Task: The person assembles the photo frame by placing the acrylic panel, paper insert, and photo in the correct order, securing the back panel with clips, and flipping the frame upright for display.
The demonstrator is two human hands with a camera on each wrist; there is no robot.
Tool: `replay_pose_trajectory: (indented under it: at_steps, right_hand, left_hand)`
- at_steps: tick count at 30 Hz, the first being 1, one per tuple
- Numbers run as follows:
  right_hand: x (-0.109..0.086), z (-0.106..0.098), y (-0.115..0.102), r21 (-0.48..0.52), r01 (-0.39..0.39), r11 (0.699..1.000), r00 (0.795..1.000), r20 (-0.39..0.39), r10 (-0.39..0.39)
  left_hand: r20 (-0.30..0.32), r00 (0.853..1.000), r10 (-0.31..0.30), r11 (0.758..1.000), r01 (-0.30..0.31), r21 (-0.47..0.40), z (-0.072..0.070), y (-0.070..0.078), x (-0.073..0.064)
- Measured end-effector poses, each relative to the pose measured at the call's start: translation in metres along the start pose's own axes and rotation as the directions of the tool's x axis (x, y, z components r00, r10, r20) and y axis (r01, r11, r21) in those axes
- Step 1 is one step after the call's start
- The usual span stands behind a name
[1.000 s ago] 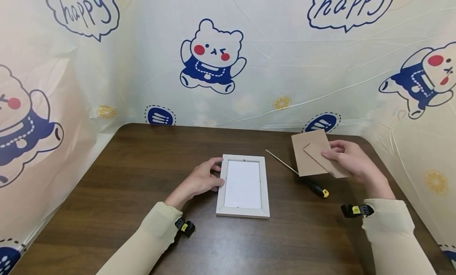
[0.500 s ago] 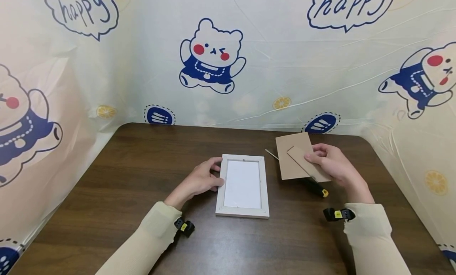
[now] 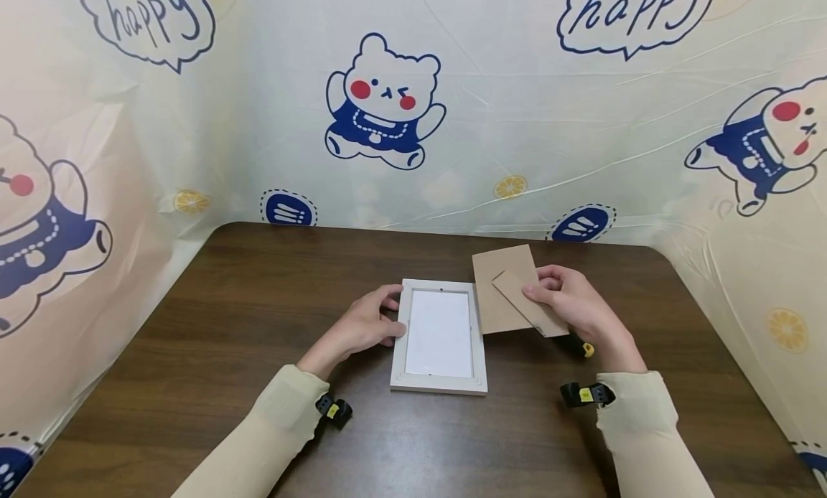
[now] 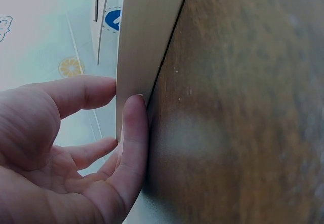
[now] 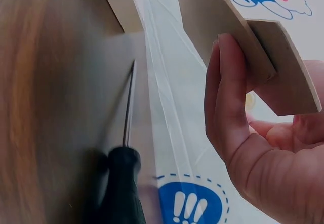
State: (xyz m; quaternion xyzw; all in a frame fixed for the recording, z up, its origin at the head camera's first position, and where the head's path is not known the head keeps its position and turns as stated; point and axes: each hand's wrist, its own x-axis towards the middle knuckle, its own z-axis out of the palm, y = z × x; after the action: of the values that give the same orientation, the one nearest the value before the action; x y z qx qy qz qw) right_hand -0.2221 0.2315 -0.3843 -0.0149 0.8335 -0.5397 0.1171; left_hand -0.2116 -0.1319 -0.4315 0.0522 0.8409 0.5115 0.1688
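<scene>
A white picture frame (image 3: 479, 347) lies on the table, with a plain white sheet (image 3: 441, 334) inside it. My left hand (image 3: 358, 327) rests at its left side; in the left wrist view the fingertips (image 4: 134, 115) touch the side wall and rim, without wrapping round the frame. My right hand (image 3: 578, 301) pinches a brown frame backing board (image 3: 500, 268) with a narrower stand flap (image 3: 520, 297) on it. In the head view the board is tilted and overlaps the frame's upper right edge. The right wrist view shows fingers behind the backing board (image 5: 212, 16).
A screwdriver (image 5: 124, 178) with a black and yellow handle lies on the table under the right hand, mostly hidden in the head view. The dark wooden table (image 3: 258, 283) meets a printed curtain (image 3: 478, 125) at its back and sides.
My right hand has carried the backing board left, from over the screwdriver to the picture frame's right edge. The left hand and the frame have stayed in place.
</scene>
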Motion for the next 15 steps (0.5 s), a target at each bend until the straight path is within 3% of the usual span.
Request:
replay_pose_trajectory:
  at_steps: [8, 15]
  right_hand:
    - [0.002, 0.013, -0.004, -0.037, 0.032, 0.999, 0.999, 0.009, -0.032]
    - [0.003, 0.025, -0.006, -0.054, 0.015, 0.998, 1.000, 0.021, -0.014]
  left_hand:
    - [0.000, 1.000, 0.001, 1.000, -0.001, -0.001, 0.000, -0.001, 0.001]
    - [0.003, 1.000, 0.002, 1.000, -0.002, -0.010, 0.000, -0.001, 0.001]
